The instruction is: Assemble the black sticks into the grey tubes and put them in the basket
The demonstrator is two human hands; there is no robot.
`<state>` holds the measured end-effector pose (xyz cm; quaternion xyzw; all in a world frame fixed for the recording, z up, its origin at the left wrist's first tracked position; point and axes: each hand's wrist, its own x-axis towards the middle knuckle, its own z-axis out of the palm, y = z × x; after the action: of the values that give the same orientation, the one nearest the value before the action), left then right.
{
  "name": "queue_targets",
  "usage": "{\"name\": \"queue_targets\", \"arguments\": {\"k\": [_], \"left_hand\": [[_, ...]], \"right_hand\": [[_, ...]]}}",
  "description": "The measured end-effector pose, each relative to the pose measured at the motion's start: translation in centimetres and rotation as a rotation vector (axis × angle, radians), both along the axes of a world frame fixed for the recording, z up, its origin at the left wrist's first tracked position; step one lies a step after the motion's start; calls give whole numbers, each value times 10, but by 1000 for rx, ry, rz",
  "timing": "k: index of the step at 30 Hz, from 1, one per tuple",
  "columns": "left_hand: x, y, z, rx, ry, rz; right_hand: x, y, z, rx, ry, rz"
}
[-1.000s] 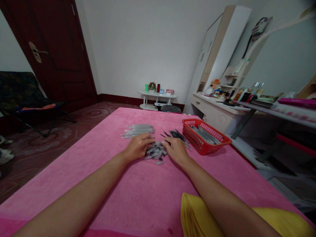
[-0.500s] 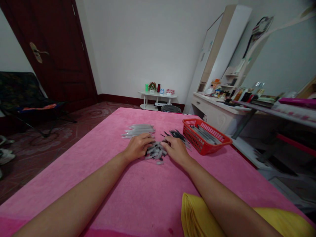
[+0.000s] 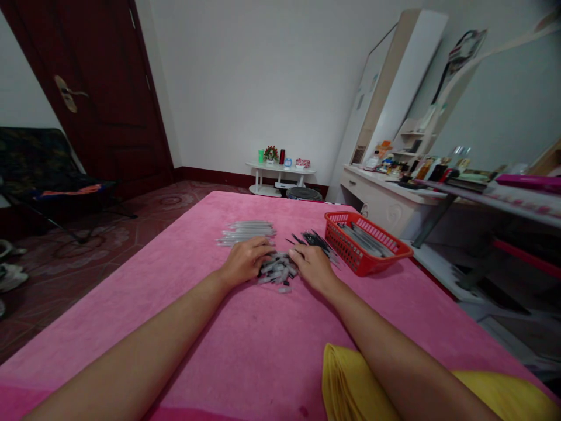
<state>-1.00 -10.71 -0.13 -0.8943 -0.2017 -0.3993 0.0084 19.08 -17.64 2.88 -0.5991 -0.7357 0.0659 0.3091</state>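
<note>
Touching the grey pile (image 3: 277,271) from both sides, your left hand (image 3: 244,262) and right hand (image 3: 312,266) curl. Whether they grip anything, I cannot tell.

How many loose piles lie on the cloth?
3: clear tubes beyond the left hand, grey pieces beside the right hand, black sticks by the red basket; some may be hidden.

Left hand (image 3: 245,261) and right hand (image 3: 312,266) rest palm-down, close together, stretched forward.

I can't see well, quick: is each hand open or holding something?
Left hand: fingers curled on the grey pieces; grip cannot be told.
Right hand: curled on the same pieces; cannot be told either.
</note>
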Motion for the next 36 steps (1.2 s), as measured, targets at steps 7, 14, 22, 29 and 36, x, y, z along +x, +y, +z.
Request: {"name": "queue_targets", "arguments": {"k": [7, 14, 22, 29, 36], "left_hand": [[-2, 6, 7, -176, -436, 102], [1, 9, 14, -803, -974, -18], [4, 5, 19, -1070, -1128, -202], [11, -1, 20, -1164, -1106, -271], [11, -3, 20, -1175, -1108, -241]], "right_hand": [[4, 3, -3, -37, 29, 12], [6, -3, 2, -41, -192, 261], [6, 0, 3, -43, -99, 206], [8, 12, -11, 18, 255, 79], [6, 10, -7, 72, 270, 55]]}}
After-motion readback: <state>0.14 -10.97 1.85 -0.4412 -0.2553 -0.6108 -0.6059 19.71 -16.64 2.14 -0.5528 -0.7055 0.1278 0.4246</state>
